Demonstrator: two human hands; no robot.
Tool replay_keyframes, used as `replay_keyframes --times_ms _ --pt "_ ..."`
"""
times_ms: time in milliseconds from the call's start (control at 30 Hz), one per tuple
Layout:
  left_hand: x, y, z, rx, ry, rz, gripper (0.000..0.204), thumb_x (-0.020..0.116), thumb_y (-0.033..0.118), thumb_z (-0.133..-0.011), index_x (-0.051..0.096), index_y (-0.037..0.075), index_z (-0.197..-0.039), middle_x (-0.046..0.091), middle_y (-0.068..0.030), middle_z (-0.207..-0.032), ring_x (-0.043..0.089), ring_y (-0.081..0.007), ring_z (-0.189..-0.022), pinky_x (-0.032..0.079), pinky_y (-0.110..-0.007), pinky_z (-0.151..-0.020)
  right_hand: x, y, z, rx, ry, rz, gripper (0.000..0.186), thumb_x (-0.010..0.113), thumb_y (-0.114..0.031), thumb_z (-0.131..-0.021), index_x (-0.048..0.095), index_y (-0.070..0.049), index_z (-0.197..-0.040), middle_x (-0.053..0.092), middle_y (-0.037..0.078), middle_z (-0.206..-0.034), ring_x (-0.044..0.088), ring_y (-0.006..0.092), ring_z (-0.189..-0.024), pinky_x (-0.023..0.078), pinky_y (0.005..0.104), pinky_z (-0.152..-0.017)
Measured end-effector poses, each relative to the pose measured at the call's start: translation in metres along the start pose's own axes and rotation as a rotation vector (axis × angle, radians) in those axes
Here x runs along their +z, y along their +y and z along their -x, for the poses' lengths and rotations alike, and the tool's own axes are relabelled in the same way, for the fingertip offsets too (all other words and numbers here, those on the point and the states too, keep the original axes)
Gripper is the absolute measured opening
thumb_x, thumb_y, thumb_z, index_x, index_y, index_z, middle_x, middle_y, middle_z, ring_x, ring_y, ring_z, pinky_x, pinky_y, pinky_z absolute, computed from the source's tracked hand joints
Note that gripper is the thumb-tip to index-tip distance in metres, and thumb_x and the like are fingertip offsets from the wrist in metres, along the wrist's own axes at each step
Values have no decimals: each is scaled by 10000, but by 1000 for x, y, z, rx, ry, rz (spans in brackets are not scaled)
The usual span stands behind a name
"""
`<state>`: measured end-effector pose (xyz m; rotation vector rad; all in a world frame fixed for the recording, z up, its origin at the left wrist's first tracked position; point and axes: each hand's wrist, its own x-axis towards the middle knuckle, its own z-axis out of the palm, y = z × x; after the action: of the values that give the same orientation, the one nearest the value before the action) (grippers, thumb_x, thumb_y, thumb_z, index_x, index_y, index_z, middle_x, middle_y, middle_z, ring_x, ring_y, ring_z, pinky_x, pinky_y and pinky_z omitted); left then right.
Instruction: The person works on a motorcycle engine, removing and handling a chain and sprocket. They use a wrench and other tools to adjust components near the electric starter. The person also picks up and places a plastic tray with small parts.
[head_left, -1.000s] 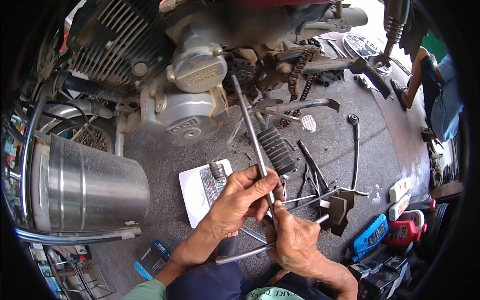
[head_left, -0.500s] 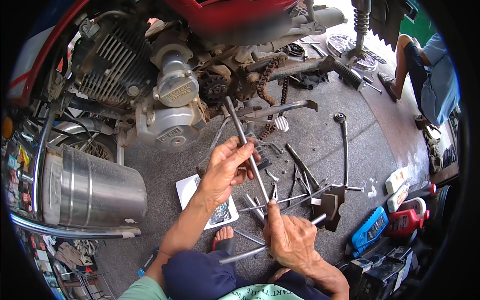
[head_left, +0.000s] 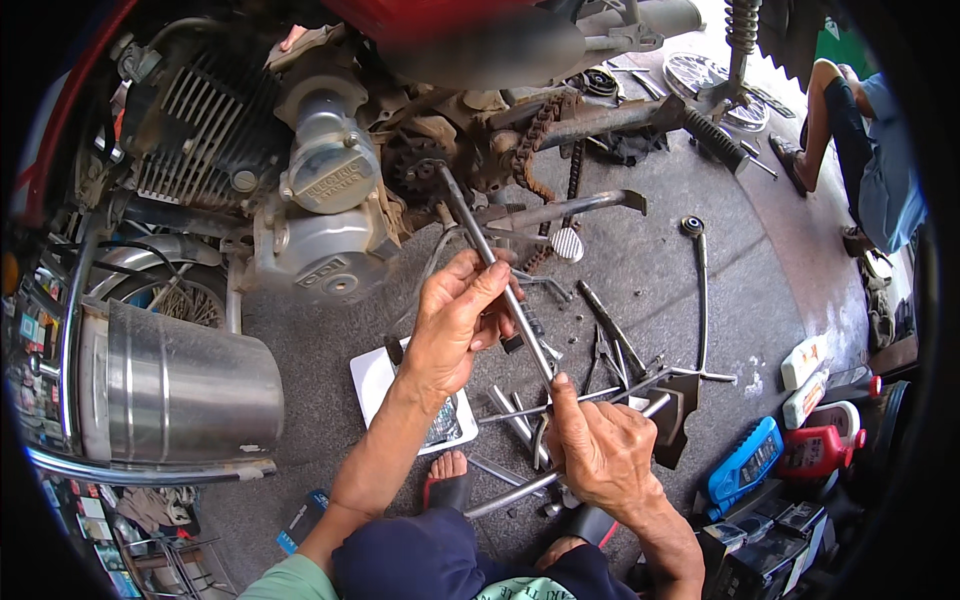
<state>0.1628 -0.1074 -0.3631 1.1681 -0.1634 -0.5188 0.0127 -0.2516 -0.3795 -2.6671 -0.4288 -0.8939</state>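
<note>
My left hand (head_left: 455,320) wraps its fingers round the long steel shaft (head_left: 470,221) of a T-handled tool, below its middle. My right hand (head_left: 605,450) grips the crosswise handle (head_left: 495,502) at the lower end, its index finger laid along the shaft. The shaft's upper tip lies over the toothed sprocket (head_left: 410,165) beside the silver engine casing (head_left: 320,260) of a motorcycle; I cannot tell whether it is seated. A rusty chain (head_left: 530,150) hangs right of the sprocket.
Loose tools (head_left: 610,320) and a white tray (head_left: 375,380) lie on the floor. A steel cylinder (head_left: 190,380) is at left. Plastic bottles (head_left: 740,465) stand at lower right. Another person's leg (head_left: 820,120) shows at upper right, near a wheel rim (head_left: 690,75).
The shaft's tip dropped slightly below the sprocket half a second ago and is now up over it again. Both hands have kept their hold, and the view has shifted slightly.
</note>
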Motion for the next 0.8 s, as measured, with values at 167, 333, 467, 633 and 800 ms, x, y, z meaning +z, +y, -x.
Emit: replay_keyframes --times_ms 167,333,467,633,800 --pt "-2 -3 -4 16 -10 -5 262 599 226 -985 582 26 -1155 656 -41 -835 592 -58 -544 327 -137 -377 1 5 1 24 10 -78 503 688 -35 -756 568 77 -1231 415 -21 -592 470 107 -461 376 271 -412" --pt "0 -6 -1 -12 -16 6 274 581 232 -995 553 33 -1181 658 -59 -834 595 -63 -546 334 -135 -380 18 -10 7 198 89 -314 546 703 -6 -743 535 96 -1252 465 11 -600 495 136 -457 400 289 -407" --pt "3 -4 16 -77 -50 13 285 556 226 -1007 509 36 -1214 668 -93 -850 605 -75 -545 341 -137 -380 5 -4 -2 -96 -45 138 379 606 -27 -799 592 104 -1154 382 -23 -577 427 82 -456 305 245 -390" --pt "21 -17 43 -199 -114 139 231 584 190 -1000 535 52 -1179 669 -32 -894 580 -39 -569 342 -141 -400 -7 5 -16 -69 -80 92 409 619 -63 -799 592 99 -1173 374 -18 -578 447 89 -467 336 260 -406" --pt "18 -22 38 -191 -172 256 180 608 160 -985 557 75 -1135 669 -48 -908 640 -83 -621 382 -163 -416 -30 -3 -13 288 -133 -221 620 762 -110 -725 554 33 -1291 590 101 -806 591 243 -687 472 361 -598"
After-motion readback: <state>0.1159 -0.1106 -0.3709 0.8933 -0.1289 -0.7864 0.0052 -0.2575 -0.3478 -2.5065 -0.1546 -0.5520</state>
